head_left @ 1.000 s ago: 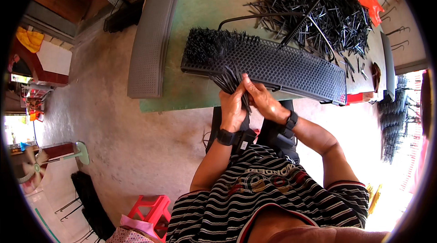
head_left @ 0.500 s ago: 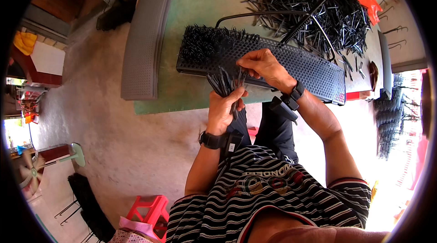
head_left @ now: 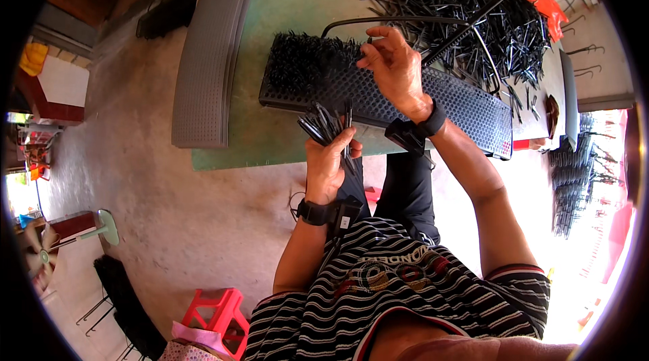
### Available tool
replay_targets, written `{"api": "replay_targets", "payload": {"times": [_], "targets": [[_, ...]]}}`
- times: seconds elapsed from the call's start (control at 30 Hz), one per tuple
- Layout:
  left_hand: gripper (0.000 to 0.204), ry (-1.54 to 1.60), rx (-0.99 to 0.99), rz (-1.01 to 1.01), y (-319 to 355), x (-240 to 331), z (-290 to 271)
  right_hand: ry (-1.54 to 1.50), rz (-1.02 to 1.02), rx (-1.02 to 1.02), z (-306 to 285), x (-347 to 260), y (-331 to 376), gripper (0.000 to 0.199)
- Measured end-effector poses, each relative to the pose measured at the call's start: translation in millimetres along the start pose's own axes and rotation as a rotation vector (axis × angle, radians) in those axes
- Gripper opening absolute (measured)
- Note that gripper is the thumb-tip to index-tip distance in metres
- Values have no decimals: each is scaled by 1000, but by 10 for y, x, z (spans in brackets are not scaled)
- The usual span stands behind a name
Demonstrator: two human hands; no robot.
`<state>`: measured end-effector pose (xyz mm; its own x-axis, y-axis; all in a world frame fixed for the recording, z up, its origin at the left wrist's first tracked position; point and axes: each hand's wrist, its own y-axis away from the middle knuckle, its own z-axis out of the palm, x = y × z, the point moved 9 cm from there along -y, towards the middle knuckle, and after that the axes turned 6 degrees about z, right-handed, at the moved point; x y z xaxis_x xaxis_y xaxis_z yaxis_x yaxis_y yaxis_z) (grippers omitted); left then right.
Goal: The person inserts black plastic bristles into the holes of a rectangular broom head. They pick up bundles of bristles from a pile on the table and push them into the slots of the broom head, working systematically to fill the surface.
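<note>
My left hand [head_left: 326, 170] is closed around a fanned bundle of thin black bristle tufts [head_left: 324, 124], just off the table's near edge. Above it, my right hand [head_left: 400, 77] hovers over a long black perforated board [head_left: 449, 104], thumb and forefinger curled together. A small dark piece shows at those fingertips, seemingly one black tuft; most of it is hidden. Upright black bristles [head_left: 301, 63] densely fill the board's left end, while rows of bare holes cover the rest. Both wrists wear black straps with small boxes.
A big heap of loose black tufts [head_left: 466, 19] lies behind the board. A bent black metal rod frame [head_left: 392, 21] crosses over it. Stacked grey perforated sheets [head_left: 209, 70] lie at the table's left. A red stool [head_left: 218, 314] stands at lower left, near a fan [head_left: 44, 256].
My right hand has moved up and away from the bundle to the edge of the bristled area. The left hand keeps its bundle and has shifted slightly left.
</note>
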<state>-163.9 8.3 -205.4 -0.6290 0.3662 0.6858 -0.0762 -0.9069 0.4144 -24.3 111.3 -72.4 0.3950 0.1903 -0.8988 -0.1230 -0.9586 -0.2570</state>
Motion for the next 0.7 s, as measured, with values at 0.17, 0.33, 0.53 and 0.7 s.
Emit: {"api": "replay_targets", "payload": {"times": [0.17,0.33,0.53,0.7], "targets": [[16,-4,41,8,19,56,-56,85,-159,1,106,-34,28,20],[16,34,69,37,27,90,-71,297,-299,-72,240,-59,26,13],[15,25,99,33,55,126,-54,531,-302,16,198,-203,63,11],[14,33,22,19,18,85,52,262,217,-494,330,206,283,19]]}}
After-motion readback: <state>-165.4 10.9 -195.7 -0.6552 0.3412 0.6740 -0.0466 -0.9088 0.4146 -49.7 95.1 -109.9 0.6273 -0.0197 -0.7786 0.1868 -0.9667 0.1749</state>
